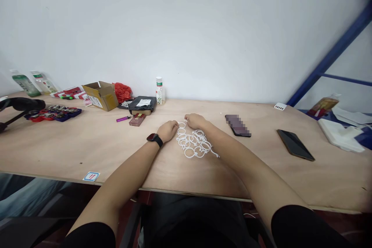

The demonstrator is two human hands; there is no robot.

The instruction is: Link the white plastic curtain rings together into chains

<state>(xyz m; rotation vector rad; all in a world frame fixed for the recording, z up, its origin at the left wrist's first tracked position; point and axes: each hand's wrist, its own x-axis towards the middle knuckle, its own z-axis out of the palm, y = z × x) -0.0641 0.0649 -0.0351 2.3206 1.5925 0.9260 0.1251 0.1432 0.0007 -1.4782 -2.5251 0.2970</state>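
Note:
A pile of several white plastic rings lies on the plywood table in front of me. My left hand, with a black watch on the wrist, rests at the pile's far left edge, fingers curled and pinched on one white ring. My right hand sits at the pile's far edge, fingers curled onto the same ring from the right. Both forearms stretch out over the table.
Two dark phones lie to the right. At the back left are a cardboard box, a small bottle, a black parcel, a purple lighter and a tray of small parts. A blue metal frame stands at right.

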